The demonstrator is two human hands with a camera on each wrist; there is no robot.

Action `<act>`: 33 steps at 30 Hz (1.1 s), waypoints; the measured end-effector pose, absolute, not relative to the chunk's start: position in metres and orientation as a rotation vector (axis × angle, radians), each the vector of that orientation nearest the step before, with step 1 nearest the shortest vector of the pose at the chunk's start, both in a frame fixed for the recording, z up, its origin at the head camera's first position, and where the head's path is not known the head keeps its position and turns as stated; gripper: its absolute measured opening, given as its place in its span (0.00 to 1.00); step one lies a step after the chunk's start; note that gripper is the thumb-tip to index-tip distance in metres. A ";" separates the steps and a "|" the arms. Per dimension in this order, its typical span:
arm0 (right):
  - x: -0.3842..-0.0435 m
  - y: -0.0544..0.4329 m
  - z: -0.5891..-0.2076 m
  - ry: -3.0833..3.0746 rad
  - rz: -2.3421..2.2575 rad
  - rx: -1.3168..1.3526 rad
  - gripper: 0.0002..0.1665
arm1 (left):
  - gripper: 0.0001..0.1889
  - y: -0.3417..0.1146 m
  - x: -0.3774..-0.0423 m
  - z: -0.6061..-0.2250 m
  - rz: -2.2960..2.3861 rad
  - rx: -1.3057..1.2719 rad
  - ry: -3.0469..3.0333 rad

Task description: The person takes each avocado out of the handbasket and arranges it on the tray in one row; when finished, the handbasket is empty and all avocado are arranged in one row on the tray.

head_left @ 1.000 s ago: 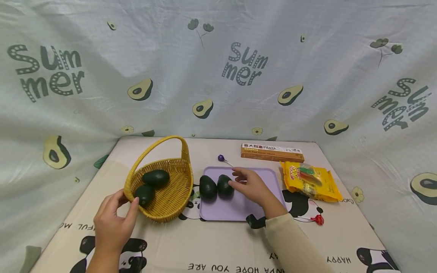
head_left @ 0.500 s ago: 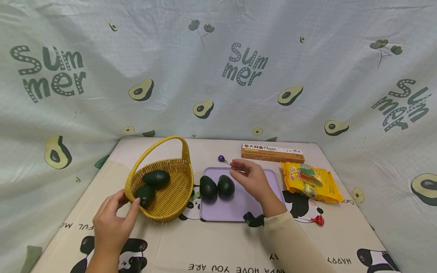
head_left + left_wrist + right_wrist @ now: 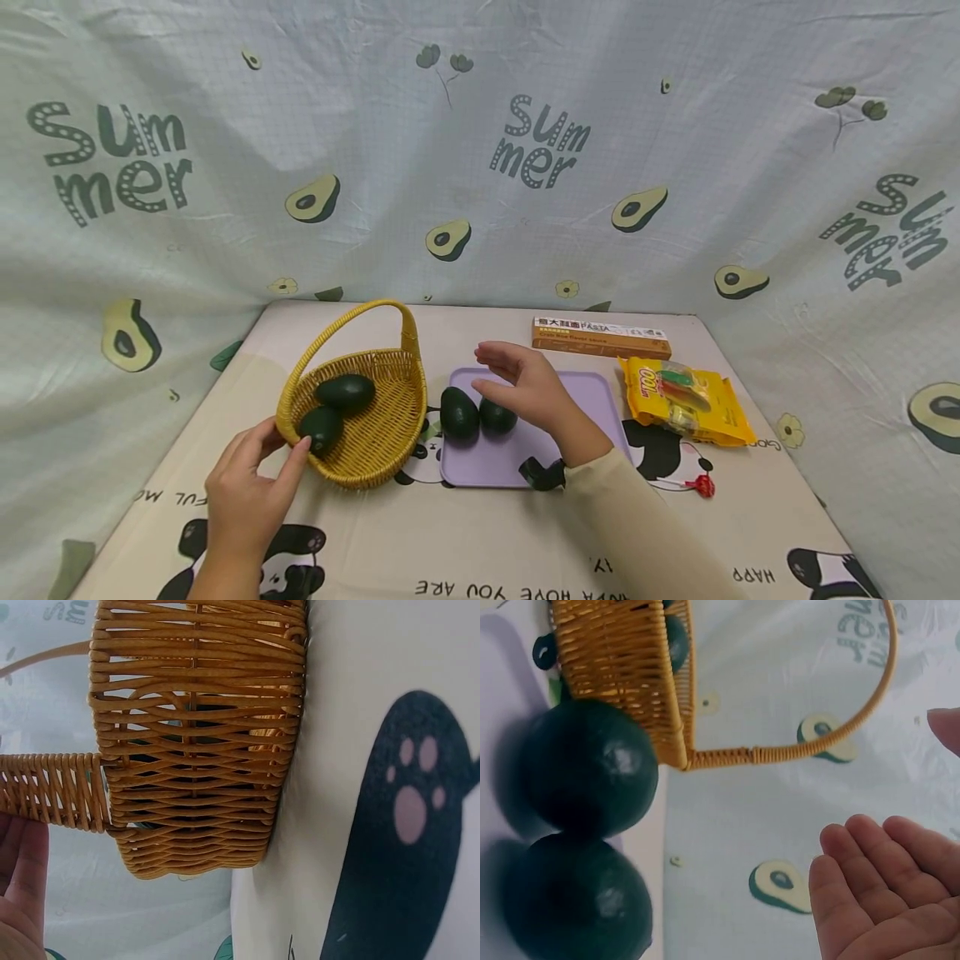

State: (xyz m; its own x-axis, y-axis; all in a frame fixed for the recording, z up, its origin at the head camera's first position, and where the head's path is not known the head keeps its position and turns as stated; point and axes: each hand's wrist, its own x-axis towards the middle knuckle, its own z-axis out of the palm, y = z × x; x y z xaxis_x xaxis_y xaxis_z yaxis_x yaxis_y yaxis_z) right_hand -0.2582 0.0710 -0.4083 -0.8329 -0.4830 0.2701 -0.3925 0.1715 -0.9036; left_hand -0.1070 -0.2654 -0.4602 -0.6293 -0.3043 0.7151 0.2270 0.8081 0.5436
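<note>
A yellow wicker basket [image 3: 382, 429] with a tall handle stands left of centre, two dark green avocados [image 3: 345, 394] inside it. My left hand [image 3: 243, 492] holds the basket at its left side, where the handle meets the rim; in the left wrist view the fingers [image 3: 28, 862] lie against the handle's lower end. Two more avocados [image 3: 458, 414] lie side by side on a lilac tray [image 3: 480, 468]. Above the right-hand one of these hovers my right hand [image 3: 528, 390], fingers extended and thumb apart, holding nothing. The right wrist view shows its bare palm [image 3: 900, 915] beyond both tray avocados.
Behind the tray lies a pasta box [image 3: 600, 337]. A yellow snack packet [image 3: 686, 402] sits to the tray's right, with a red lollipop [image 3: 703, 486] nearer the front. A printed cloth wall [image 3: 375, 167] rises behind the table.
My right hand has drawn back from the right-hand tray avocado, risen and shifted left above it, covering the purple lollipop. My left hand and the basket have stayed in place.
</note>
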 end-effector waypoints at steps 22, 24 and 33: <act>-0.266 0.020 -0.378 2.381 -1.439 -1.078 0.38 | 0.27 -0.266 -0.105 -0.460 -0.794 0.074 -2.155; -0.268 0.014 -0.378 2.396 -1.406 -1.088 0.38 | 0.27 -0.266 -0.105 -0.460 -0.793 0.082 -2.166; -0.273 -0.011 -0.379 2.442 -1.258 -1.136 0.39 | 0.27 -0.266 -0.104 -0.461 -0.786 0.094 -2.177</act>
State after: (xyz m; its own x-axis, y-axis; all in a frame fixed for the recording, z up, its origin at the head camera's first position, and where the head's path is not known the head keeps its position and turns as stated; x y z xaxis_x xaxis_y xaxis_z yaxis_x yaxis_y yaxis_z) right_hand -0.2729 -0.0110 -0.3795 -0.6956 -0.6947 0.1831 -0.5525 0.3543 -0.7545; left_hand -0.1043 -0.2661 -0.4610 -0.6760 -0.3133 0.6670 0.1853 0.8038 0.5653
